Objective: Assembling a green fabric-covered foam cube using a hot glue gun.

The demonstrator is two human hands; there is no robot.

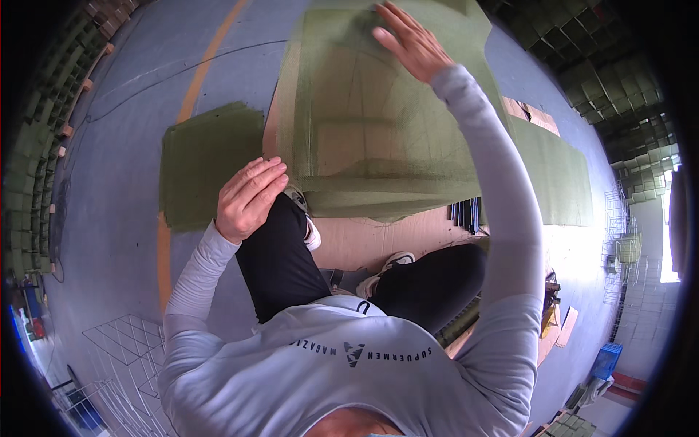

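A large sheet of sheer green mesh is spread in front of me over brown cardboard. Above its far part is my right hand, arm stretched out, fingers extended and thumb apart. A dark blurred patch shows by those fingertips; I cannot tell whether it is a shadow or an object. My left hand is raised above my knee near the mesh's left edge. Its fingers are bent and pressed together, and whatever they may hold is hidden. Left of the mesh lies a darker green piece on the floor.
Several black strips lie on the cardboard by my right knee. Stacked green mesh blocks line the right side, with more stacks at the far left. Wire racks stand at lower left. A blue crate sits at lower right.
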